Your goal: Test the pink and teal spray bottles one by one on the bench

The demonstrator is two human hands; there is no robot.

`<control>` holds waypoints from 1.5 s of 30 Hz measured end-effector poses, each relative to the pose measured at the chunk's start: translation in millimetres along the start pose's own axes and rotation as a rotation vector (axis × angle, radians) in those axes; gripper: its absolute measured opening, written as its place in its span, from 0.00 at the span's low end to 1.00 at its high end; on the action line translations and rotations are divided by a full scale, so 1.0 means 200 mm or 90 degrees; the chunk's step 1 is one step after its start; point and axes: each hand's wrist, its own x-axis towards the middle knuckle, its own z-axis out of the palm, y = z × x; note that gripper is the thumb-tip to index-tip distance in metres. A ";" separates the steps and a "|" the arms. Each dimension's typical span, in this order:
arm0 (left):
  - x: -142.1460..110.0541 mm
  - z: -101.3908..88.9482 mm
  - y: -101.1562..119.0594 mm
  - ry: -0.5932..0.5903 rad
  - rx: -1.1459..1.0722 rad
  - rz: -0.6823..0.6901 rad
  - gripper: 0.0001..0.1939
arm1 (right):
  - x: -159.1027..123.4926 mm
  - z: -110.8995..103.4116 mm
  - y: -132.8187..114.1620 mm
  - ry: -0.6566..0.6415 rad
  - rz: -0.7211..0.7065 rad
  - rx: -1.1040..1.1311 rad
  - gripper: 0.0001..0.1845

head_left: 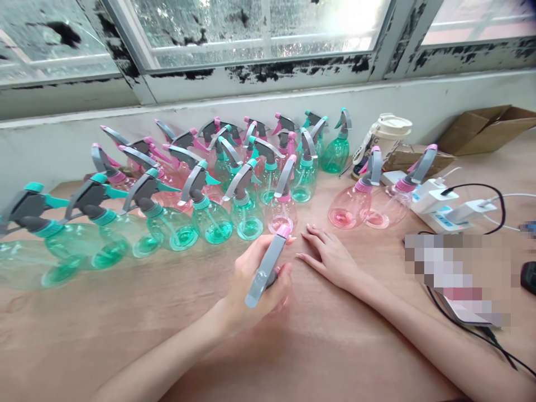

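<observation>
My left hand [247, 279] has its fingers and thumb curled around a pink spray bottle [264, 272], just under its gray top. My pointing finger is close to the pink tip. My hand hides most of the bottle, so I can't tell if its bottom sits on the table [180, 346]. It is in front of me, near the row.

My right hand [335, 259] lies flat on the table, its fingers a bit apart, and it holds nothing.

Just past my left hand stands a see-through pink bottle [281, 209]. A bunch of green bottles [218, 223] and more pink bottles is to the left. To the right, 2 pink bottles [349, 206] stand close together, near a white power strip [448, 218].

I think this is a holding step, with 1 bottle in 1 hand. Any move from here calls for a snug grip and a slow hand, because a bump could tip the bottles close by
</observation>
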 end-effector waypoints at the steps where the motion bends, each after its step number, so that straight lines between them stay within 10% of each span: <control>1: 0.00 0.00 0.00 0.001 0.003 0.001 0.15 | 0.00 0.00 0.00 0.001 -0.001 0.001 0.28; 36: 0.02 0.00 0.00 -0.024 -0.052 -0.001 0.04 | 0.00 0.00 0.00 -0.015 0.004 -0.005 0.28; 45: 0.01 0.04 -0.02 0.015 -0.005 0.017 0.23 | 0.00 0.00 0.00 -0.022 0.003 -0.022 0.29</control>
